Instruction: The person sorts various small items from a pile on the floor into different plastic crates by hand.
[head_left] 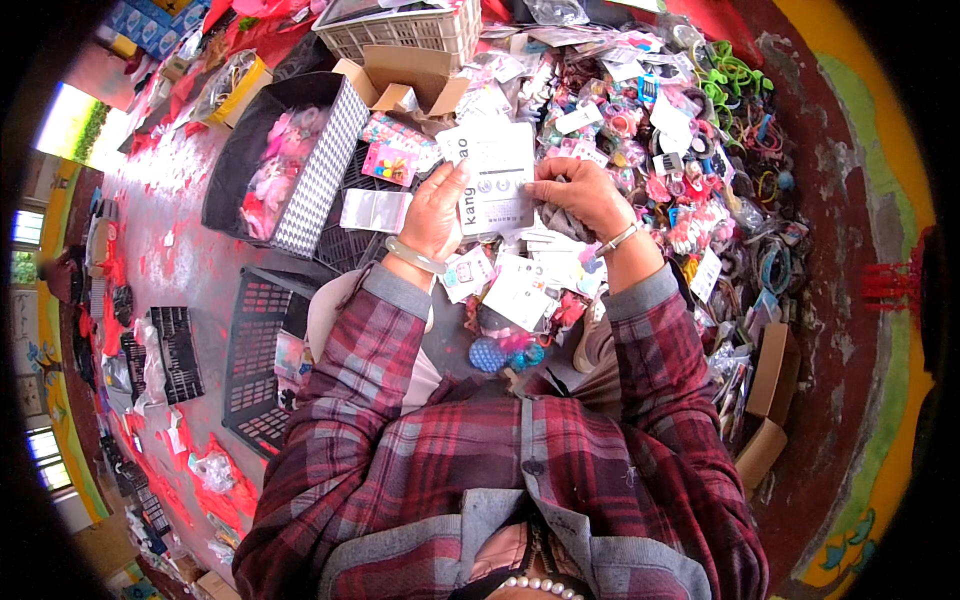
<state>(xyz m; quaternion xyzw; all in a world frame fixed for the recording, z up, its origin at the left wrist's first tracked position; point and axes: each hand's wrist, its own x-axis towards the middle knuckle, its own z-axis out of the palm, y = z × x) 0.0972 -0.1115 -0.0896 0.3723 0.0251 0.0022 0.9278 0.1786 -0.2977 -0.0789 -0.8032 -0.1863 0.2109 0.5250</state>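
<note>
A white printed card (497, 205) is held up in front of me, with a dark narrow strip near its middle. My left hand (432, 218) is closed on the card's left edge, thumb on its face. At the opposite edge, my right hand (588, 198) has its fingers bent into a pinch that touches the card. Whether a small item is also between those fingers is hidden. Below the card, more white cards (520, 290) lie in a loose pile near my knees, beside a blue dotted ball-shaped thing (487, 355).
A large heap of hair ties and small packaged accessories (690, 190) spreads on the right. On the left stand a black bin with pink fluffy items (345, 170), an open cardboard box (440, 95) and a black plastic crate (255, 345). Another cardboard box (775, 370) lies at right.
</note>
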